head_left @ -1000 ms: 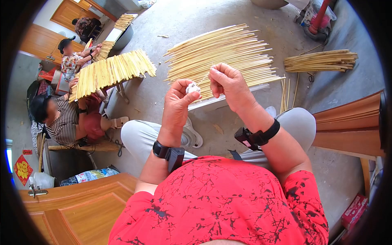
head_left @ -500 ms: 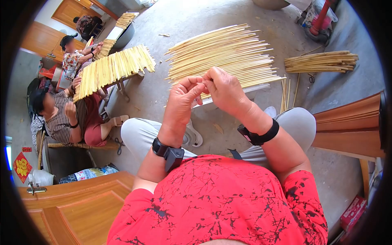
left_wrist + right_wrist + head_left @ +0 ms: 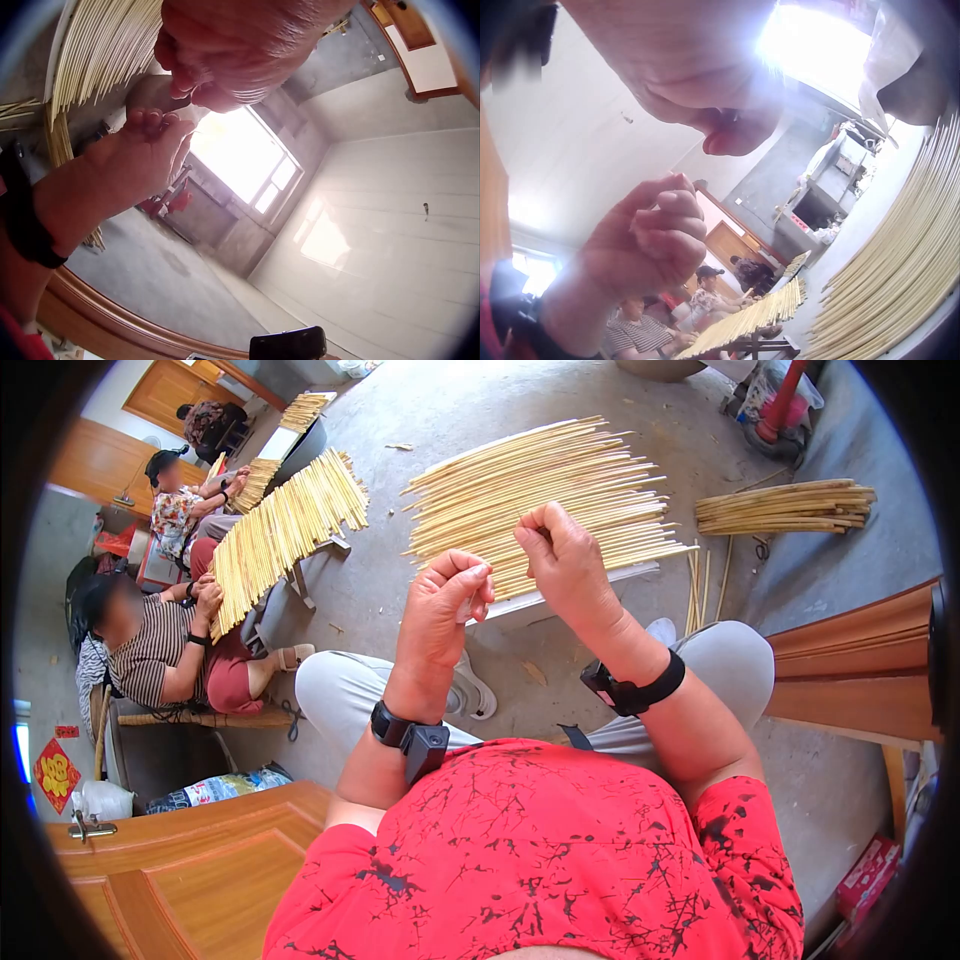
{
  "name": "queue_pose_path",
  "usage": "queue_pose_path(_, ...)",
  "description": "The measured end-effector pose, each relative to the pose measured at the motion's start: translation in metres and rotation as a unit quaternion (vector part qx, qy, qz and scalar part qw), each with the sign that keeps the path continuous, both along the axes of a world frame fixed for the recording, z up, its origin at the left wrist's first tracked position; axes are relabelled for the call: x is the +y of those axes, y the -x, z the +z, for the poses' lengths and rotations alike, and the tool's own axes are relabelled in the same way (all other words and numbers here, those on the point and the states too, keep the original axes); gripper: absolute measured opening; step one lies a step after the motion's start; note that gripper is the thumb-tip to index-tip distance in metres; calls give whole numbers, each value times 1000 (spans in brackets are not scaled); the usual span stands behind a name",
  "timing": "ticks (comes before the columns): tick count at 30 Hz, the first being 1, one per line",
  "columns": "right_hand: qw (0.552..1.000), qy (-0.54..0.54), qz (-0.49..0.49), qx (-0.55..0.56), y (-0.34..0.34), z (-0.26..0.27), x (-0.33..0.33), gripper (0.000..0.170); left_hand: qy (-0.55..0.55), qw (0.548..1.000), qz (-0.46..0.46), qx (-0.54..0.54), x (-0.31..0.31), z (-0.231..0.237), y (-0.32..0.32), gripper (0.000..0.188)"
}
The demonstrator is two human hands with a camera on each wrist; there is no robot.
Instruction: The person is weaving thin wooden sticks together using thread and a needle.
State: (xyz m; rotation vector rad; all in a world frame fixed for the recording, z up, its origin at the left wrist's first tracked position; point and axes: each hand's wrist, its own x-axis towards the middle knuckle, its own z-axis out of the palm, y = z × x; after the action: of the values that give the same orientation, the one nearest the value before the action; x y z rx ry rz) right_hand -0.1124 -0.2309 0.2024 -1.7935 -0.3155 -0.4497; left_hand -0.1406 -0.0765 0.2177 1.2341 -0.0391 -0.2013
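My left hand (image 3: 428, 622) is raised with its fingers curled round a small white bundle (image 3: 465, 612), mostly hidden by the palm and fingers. To its right and a little higher, my right hand (image 3: 575, 572) pinches thumb against curled fingers; a faint thin strand shows at its fingertips in the left wrist view, where the hand (image 3: 124, 169) is seen from the side. The hands are apart. Beyond them lies a wide row of pale yellow sticks (image 3: 540, 485) on a low white board (image 3: 520, 610). In the right wrist view my left hand (image 3: 649, 240) is closed.
A bundle of sticks (image 3: 785, 510) lies on the floor at the right, with loose sticks nearby. At the left, seated people work beside another row of sticks (image 3: 285, 530) on a stand. Wooden doors (image 3: 220, 860) flank me at both sides.
My hands came together, then parted again. The white bundle, plainly visible before, is now mostly covered by my left fingers. The neighbouring person's row of sticks has tilted and shifted.
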Motion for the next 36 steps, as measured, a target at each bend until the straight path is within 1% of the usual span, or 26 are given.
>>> queue_pose_path(1, 996, -49, 25, 65, -1, 1, -1, 10, 0, 1000, 0, 0, 0, 1, 1, 6)
queue_pose_path(2, 996, -49, 25, 65, -1, 2, -3, 10, 6, 1000, 8, 2, 0, 1, 1, 6)
queue_pose_path(3, 979, -133, 79, 131, 0, 6, -5, 10, 11, 1000, 16, 4, 0, 2, 1, 6)
queue_pose_path(4, 948, -214, 131, 195, 1, 9, -5, 9, 12, 1000, 16, 5, 1, 2, 2, 6)
queue_pose_path(5, 948, -214, 132, 195, 2, 9, -5, 9, 12, 1000, 16, 7, 2, 2, 2, 6)
queue_pose_path(7, 928, -263, 173, 198, 4, 10, -5, 6, 13, 1000, 16, 8, 1, 2, 1, 6)
queue_pose_path(8, 928, -263, 173, 199, 5, 13, -6, 6, 3, 1000, 23, 6, 1, 2, 1, 6)
queue_pose_path(10, 909, -315, 197, 189, 8, 18, -6, 5, -8, 999, 32, 5, 0, 1, 1, 5)
queue_pose_path(13, 906, -311, 220, 182, 15, 17, -3, 6, -20, 999, 21, 13, -3, -3, 3, 6)
queue_pose_path(15, 909, -312, 216, 170, 16, 10, 3, 7, 15, 1000, 27, -6, -5, -6, 3, 4)
queue_pose_path(17, 911, -311, 221, 156, 16, 11, 5, 7, 27, 999, 29, -11, -7, -4, 3, 4)
queue_pose_path(19, 932, -237, 181, 205, 15, 11, -2, 7, 39, 999, 35, -14, -7, -2, 3, 5)
queue_pose_path(20, 948, -197, 169, 183, 14, 9, -3, 8, 33, 999, 33, -15, -7, -1, 2, 5)
queue_pose_path(21, 948, -192, 177, 182, 13, 6, -5, 8, 28, 999, 29, -15, -7, -1, 2, 6)
queue_pose_path(23, 985, -45, 150, 77, 12, 2, -7, 9, 21, 999, 44, -15, -9, 1, 4, 5)
queue_pose_path(24, 984, -41, 151, 81, 13, 2, -8, 9, 1, 998, 50, -29, -10, 0, 4, 5)
queue_pose_path(25, 990, 25, 136, 40, 13, 3, -9, 10, -18, 998, 54, -41, -12, 0, 5, 4)
queue_pose_path(26, 989, 91, 118, -1, 14, 4, -11, 10, -13, 998, 52, -36, -12, 1, 5, 4)
queue_pose_path(27, 989, 98, 115, 6, 14, 4, -14, 10, -24, 998, 57, -33, -11, 2, 6, 4)
queue_pose_path(29, 987, 31, 127, 92, 13, 6, -19, 10, -27, 998, 57, -29, -11, 2, 7, 4)
queue_pose_path(30, 983, -5, 141, 118, 12, 5, -21, 6, -27, 998, 53, -27, -9, 1, 8, 4)
queue_pose_path(31, 983, -2, 138, 119, 13, 8, -20, 6, -28, 998, 50, -25, -8, 1, 8, 4)
queue_pose_path(33, 958, -145, 180, 168, 17, 14, -16, 6, -27, 998, 54, -25, -7, 2, 9, 5)
queue_pose_path(34, 958, -145, 179, 169, 19, 13, -14, 6, -30, 998, 54, -27, -7, 2, 8, 5)
queue_pose_path(36, 951, -142, 220, 165, 20, 10, -10, 9, -34, 997, 55, -31, -6, 2, 9, 5)
